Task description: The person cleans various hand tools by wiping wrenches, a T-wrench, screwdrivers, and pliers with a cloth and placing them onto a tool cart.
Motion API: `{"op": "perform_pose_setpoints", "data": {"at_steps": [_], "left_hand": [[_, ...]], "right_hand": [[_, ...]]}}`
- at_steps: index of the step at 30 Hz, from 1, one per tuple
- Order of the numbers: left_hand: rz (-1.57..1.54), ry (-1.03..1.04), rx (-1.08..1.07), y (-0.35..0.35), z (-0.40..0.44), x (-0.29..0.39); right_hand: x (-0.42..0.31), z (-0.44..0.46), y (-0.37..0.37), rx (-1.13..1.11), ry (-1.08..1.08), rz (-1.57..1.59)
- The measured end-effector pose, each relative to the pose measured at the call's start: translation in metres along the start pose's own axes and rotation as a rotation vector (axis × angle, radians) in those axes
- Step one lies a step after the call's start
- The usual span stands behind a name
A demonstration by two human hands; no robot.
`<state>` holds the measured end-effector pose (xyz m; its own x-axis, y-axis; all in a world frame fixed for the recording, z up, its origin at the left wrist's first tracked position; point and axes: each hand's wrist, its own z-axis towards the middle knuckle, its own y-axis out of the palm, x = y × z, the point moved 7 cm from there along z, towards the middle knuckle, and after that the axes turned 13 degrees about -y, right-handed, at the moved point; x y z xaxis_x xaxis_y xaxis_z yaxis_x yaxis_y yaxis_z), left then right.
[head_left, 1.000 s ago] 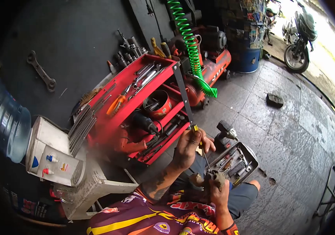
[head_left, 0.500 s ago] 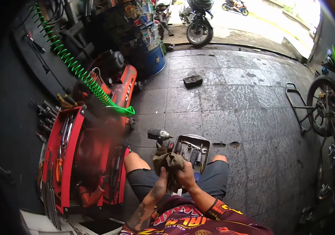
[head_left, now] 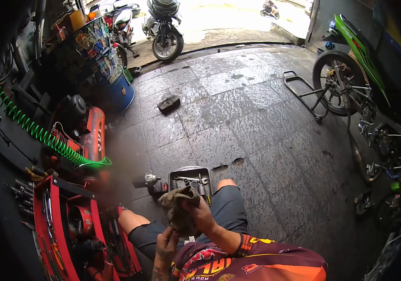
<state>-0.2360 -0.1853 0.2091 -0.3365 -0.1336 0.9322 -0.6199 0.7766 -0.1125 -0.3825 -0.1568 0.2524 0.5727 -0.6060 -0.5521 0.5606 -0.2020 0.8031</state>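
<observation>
A crumpled olive-brown rag [head_left: 177, 206] is bunched up in front of my lap. My right hand [head_left: 202, 217] is closed around its right side. Lower down, the fingers of my left hand [head_left: 166, 242] are closed at the rag's bottom edge. Whether anything is wrapped inside the cloth is hidden. Just beyond the rag stands a dark metal tray [head_left: 190, 169] with wrenches [head_left: 203, 181] and other hand tools in it. A cordless impact wrench [head_left: 151, 181] is beside the tray, on its left.
A red tool chest [head_left: 98, 220] stands close on my left, with a red air compressor [head_left: 98, 129] and coiled green hose [head_left: 36, 133] beyond. A dark block [head_left: 169, 104] lies on the tiled floor. At right, a green motorcycle [head_left: 357, 47] stands near a metal paddock stand [head_left: 299, 96].
My view has swung to the right. My left hand has dropped from the rag's side to its lower edge, while my right hand keeps its grip.
</observation>
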Motion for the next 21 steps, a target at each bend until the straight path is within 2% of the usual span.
{"op": "perform_pose_setpoints", "data": {"at_steps": [2, 4, 6, 7, 8, 9, 10, 12, 14, 16, 18, 21], "left_hand": [[0.078, 0.016, 0.019, 0.003, -0.001, 0.008], [0.154, 0.032, 0.056, 0.000, -0.001, 0.009], [0.364, 0.162, 0.176, -0.012, -0.011, 0.007], [0.348, 0.155, 0.204, -0.026, -0.009, -0.006], [0.008, 0.014, 0.229, -0.054, -0.006, -0.035], [-0.346, -0.111, 0.275, -0.073, -0.018, -0.060], [-0.391, -0.101, 0.350, -0.081, -0.024, -0.034], [-0.437, 0.092, 0.522, -0.113, -0.027, 0.006], [-0.456, 0.336, 0.624, -0.150, -0.041, 0.060], [-0.386, 0.561, 0.756, -0.192, -0.063, 0.113], [-0.256, 0.753, 0.942, -0.239, -0.088, 0.157], [-0.130, 0.827, 1.084, -0.321, -0.118, 0.201]], "right_hand": [[0.007, -0.001, -0.015, 0.028, 0.042, 0.004], [-0.007, 0.006, -0.020, 0.019, -0.143, -0.252], [-0.057, 0.014, -0.059, 0.267, -0.451, -0.577], [-0.087, 0.021, -0.070, 0.425, -0.496, -0.488], [-0.106, 0.024, -0.080, 0.572, -0.518, -0.386], [-0.110, 0.023, -0.087, 0.585, -0.570, -0.423], [-0.104, 0.025, -0.092, 0.581, -0.609, -0.450], [-0.061, 0.026, -0.087, 0.565, -0.399, -0.326], [-0.004, 0.017, -0.122, 0.558, -0.223, -0.353], [0.045, 0.009, -0.142, 0.453, -0.167, -0.425], [0.073, 0.001, -0.146, 0.288, 0.000, -0.437], [0.093, -0.001, -0.207, 0.326, 0.034, -0.655]]}}
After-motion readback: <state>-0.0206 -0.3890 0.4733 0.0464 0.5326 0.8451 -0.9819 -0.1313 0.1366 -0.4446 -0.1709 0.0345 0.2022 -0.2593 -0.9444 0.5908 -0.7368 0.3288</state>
